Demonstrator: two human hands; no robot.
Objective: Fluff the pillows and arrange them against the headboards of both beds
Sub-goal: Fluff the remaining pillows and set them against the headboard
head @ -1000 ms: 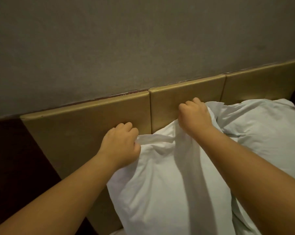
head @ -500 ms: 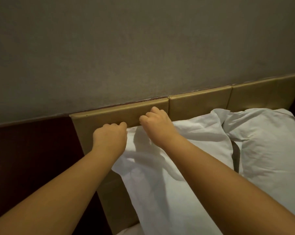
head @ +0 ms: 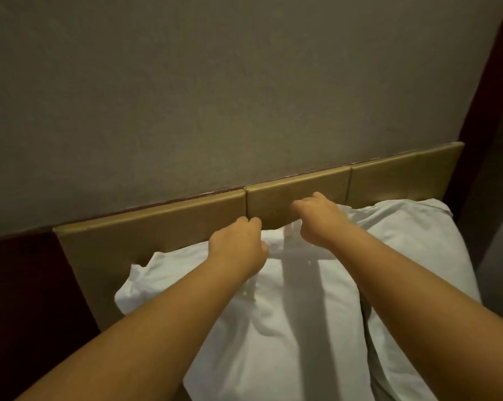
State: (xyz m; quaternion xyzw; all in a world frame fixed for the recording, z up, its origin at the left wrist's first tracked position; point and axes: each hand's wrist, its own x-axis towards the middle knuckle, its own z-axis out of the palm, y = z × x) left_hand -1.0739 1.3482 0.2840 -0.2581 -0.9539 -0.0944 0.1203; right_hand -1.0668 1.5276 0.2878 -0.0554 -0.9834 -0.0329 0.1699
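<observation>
Both hands pinch the top edge of the near pillow [head: 288,328]: the left hand [head: 238,247] closed on fabric at 11 o'clock, the right hand [head: 319,221] curled over the edge at 1 o'clock, its fingertips hidden. The pillow leans on the tan headboard [head: 157,227]; a second pillow [head: 418,235] lies at 2 o'clock. Likely risk: lifting by the case alone lets the filling slump down.
</observation>
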